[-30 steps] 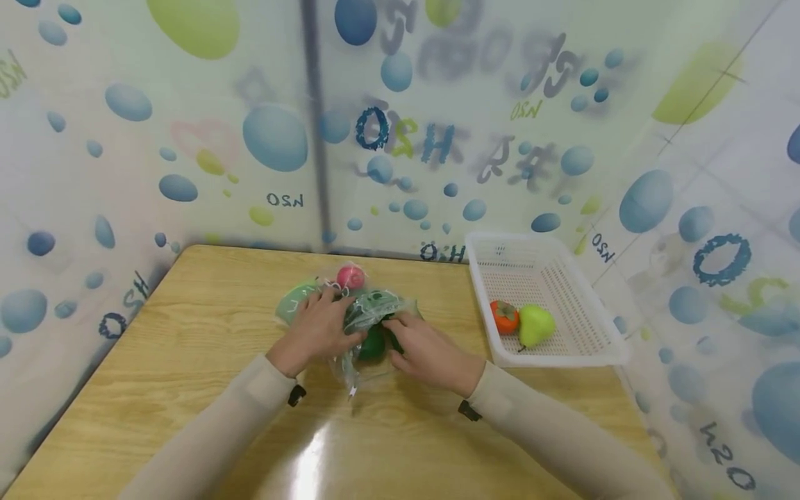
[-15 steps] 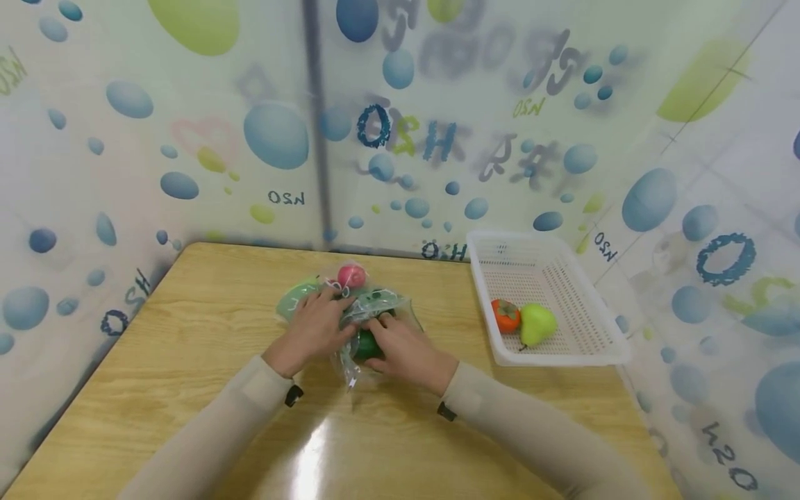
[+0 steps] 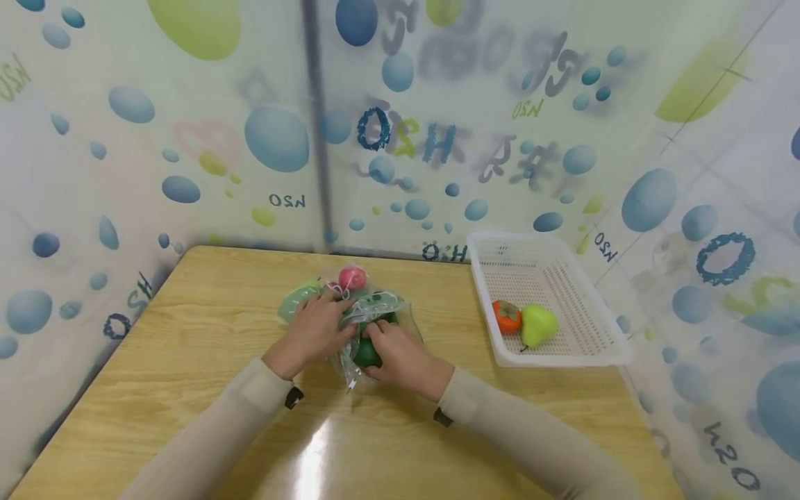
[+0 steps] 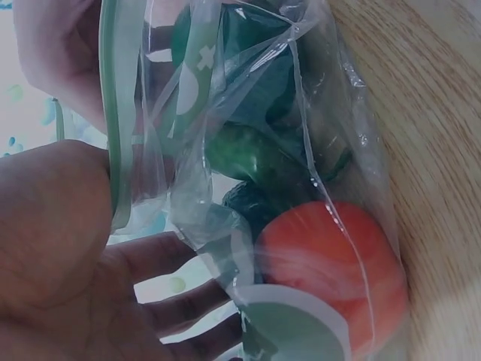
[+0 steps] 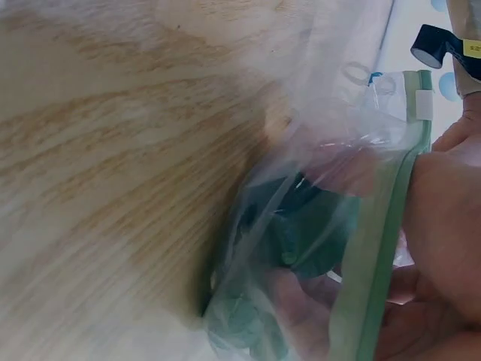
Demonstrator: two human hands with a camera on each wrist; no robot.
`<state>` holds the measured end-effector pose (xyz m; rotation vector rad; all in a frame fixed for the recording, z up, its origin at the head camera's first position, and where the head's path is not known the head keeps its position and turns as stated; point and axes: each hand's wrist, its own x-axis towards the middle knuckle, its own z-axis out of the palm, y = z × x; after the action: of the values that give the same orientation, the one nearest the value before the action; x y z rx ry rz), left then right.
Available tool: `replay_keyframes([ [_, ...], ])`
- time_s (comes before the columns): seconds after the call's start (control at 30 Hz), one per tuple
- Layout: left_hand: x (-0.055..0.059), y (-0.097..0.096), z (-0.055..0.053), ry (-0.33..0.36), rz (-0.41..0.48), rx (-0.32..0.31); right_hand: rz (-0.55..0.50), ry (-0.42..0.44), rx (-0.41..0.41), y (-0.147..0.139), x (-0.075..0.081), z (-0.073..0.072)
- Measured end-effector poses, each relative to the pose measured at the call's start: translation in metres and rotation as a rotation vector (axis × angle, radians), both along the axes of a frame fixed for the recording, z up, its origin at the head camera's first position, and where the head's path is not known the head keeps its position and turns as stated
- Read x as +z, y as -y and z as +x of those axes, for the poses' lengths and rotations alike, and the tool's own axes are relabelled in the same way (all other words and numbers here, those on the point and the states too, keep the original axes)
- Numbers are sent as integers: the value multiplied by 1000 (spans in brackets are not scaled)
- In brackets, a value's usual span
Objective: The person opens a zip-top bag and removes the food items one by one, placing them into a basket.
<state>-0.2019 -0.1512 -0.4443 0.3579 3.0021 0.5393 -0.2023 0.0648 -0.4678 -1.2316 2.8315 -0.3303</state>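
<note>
A clear zip bag (image 3: 375,304) with a green edge lies mid-table, its mouth toward me. A pinkish-red round fruit or vegetable (image 3: 352,278) shows through its far end; the left wrist view shows it as orange-red (image 4: 323,263). Several dark green pieces lie beside it. My left hand (image 3: 312,326) holds the bag, its fingers spread over the left side and its thumb at the mouth. My right hand (image 3: 403,357) reaches inside, thumb and fingers round a dark green bell pepper (image 3: 367,353), also visible through the plastic in the right wrist view (image 5: 316,233).
A white perforated plastic basket (image 3: 562,357) stands at the table's right side. In it lie a red-orange persimmon (image 3: 507,317) and a yellow-green pear (image 3: 539,325). The wooden table (image 3: 187,333) meets a bubble-patterned curtain (image 3: 275,222) at the back.
My right hand has moved left and deeper over the green bell pepper at the bag's mouth. The left hand has stayed nearly in place on the bag.
</note>
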Motion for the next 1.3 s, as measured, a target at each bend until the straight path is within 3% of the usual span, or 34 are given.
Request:
replay_keyframes([
  [0.23, 0, 2, 0, 5, 16, 2, -21, 31, -22, -7, 8, 3],
  [0.57, 1, 6, 1, -7, 4, 6, -94, 82, -42, -27, 41, 15],
  [0.73, -1, 4, 1, -7, 24, 10, -156, 127, -89, -43, 56, 21],
  [1.03, 0, 4, 1, -8, 38, 8, -192, 99, -132, -73, 74, 30],
  [1.17, 1, 4, 2, -18, 36, 6, -214, 102, -153, -87, 84, 28],
  [1.3, 0, 4, 2, -21, 33, 4, -215, 38, -185, -102, 93, 22],
])
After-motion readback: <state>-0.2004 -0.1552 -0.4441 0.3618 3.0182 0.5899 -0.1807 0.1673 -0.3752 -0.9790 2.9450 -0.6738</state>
